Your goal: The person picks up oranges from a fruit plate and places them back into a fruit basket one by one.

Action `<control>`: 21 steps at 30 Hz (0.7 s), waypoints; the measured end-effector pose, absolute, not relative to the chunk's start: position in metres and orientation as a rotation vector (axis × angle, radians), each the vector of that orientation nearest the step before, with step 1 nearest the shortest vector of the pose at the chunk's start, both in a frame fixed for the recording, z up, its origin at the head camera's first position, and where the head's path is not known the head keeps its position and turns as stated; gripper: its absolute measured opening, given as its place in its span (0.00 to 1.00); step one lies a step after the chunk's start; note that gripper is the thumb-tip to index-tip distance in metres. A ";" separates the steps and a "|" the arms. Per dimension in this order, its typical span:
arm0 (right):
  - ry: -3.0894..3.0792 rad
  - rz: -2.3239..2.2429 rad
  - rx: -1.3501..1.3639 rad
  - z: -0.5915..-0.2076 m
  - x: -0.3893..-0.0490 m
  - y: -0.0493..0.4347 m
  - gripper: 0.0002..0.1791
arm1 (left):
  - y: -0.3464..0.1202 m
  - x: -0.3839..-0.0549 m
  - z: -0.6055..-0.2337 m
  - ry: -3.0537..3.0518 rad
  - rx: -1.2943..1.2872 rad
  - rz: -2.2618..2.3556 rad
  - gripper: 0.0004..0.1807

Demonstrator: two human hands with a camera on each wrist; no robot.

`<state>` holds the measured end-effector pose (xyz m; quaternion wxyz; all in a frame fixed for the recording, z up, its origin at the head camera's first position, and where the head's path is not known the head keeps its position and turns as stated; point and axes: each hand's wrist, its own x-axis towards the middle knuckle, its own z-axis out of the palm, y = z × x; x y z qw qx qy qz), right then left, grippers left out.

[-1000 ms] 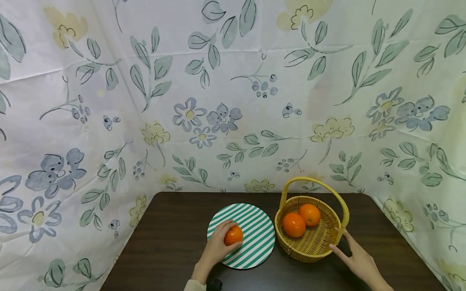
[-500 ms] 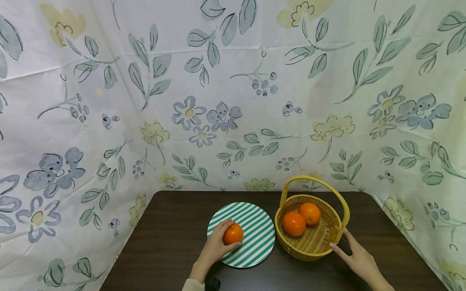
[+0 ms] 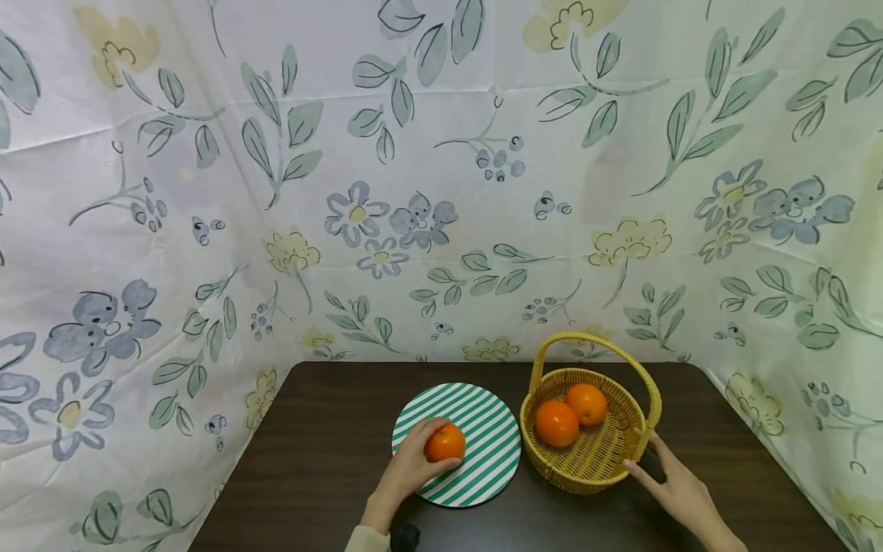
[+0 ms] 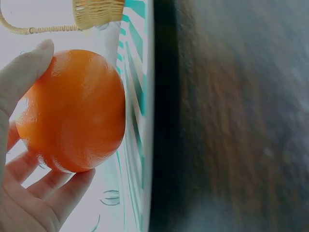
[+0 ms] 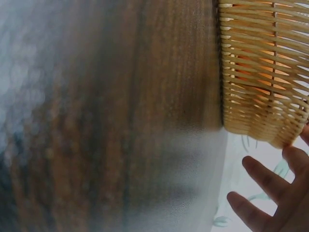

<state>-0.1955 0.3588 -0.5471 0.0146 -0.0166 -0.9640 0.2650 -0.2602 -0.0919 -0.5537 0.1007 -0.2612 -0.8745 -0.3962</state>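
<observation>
A glossy orange is on a round plate with green and white stripes. My left hand holds that orange; in the left wrist view the thumb lies on one side of the orange and the fingers on the other. To the right of the plate is a yellow wicker basket with a tall handle. Two more oranges lie inside it. My right hand holds the basket's right rim by the handle's foot. Two of its fingers stick out apart from the wicker.
Everything stands on a dark brown wooden table. A white cloth printed with flowers and leaves hangs behind and at the sides. Something small and black is beside the left wrist.
The orange under my left hand has shifted slightly to the right on the plate. My right hand and the basket stay where they were.
</observation>
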 end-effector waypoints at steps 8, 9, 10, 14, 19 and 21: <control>-3.003 0.831 -0.057 -0.548 -0.196 0.358 0.46 | -0.083 -0.259 -0.547 -2.578 -0.774 -1.158 0.34; -3.005 0.830 -0.058 -0.548 -0.196 0.358 0.46 | -0.082 -0.259 -0.547 -2.574 -0.778 -1.155 0.34; -3.005 0.830 -0.056 -0.547 -0.196 0.358 0.46 | -0.081 -0.259 -0.547 -2.568 -0.781 -1.151 0.34; -3.019 0.822 -0.051 -0.544 -0.196 0.357 0.47 | -0.078 -0.259 -0.544 -2.533 -0.804 -1.136 0.34; -3.034 0.831 -0.055 -0.545 -0.197 0.358 0.46 | -0.073 -0.260 -0.543 -2.505 -0.839 -1.135 0.34; -3.048 0.838 -0.065 -0.546 -0.197 0.360 0.47 | -0.070 -0.261 -0.543 -2.504 -0.854 -1.141 0.34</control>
